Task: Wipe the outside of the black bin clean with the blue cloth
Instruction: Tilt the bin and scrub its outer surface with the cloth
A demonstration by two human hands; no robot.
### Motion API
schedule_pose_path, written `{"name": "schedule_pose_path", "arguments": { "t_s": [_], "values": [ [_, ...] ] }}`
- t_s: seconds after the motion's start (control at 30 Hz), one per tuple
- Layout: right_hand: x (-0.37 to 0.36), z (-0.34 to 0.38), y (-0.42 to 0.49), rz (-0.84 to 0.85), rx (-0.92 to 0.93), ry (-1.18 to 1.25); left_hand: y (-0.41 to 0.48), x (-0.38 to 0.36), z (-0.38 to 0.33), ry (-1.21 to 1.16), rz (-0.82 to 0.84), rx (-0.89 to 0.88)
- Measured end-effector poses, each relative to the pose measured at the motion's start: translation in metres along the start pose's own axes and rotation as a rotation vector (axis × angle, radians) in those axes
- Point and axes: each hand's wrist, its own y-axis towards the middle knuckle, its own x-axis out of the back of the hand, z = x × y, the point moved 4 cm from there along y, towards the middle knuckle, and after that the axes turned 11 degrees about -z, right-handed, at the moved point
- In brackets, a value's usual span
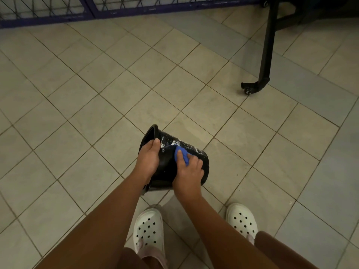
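The black bin is tipped on its side above the tiled floor, its open mouth facing left and away. White smears streak its upper wall. My left hand grips the rim, thumb over the edge near the mouth. My right hand presses the bunched blue cloth against the bin's outer wall, fingers curled over it. Most of the cloth is hidden under that hand.
Beige tiled floor all around. A black metal leg with a caster foot stands at the upper right. A purple wire-mesh fence runs along the far edge. My two white clogs stand just below the bin.
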Motion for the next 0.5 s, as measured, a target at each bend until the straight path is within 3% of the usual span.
{"name": "schedule_pose_path", "arguments": {
  "t_s": [0.17, 0.3, 0.5],
  "values": [
    [0.002, 0.023, -0.034, -0.007, 0.091, 0.164, 0.002, 0.005, 0.004, -0.006, -0.008, 0.015],
    [0.004, 0.019, -0.003, 0.005, 0.198, 0.182, -0.002, 0.003, 0.003, -0.004, 0.022, 0.012],
    [0.008, -0.004, -0.014, -0.018, 0.006, 0.037, -0.002, -0.001, 0.0, 0.01, 0.024, -0.006]
  ]
}}
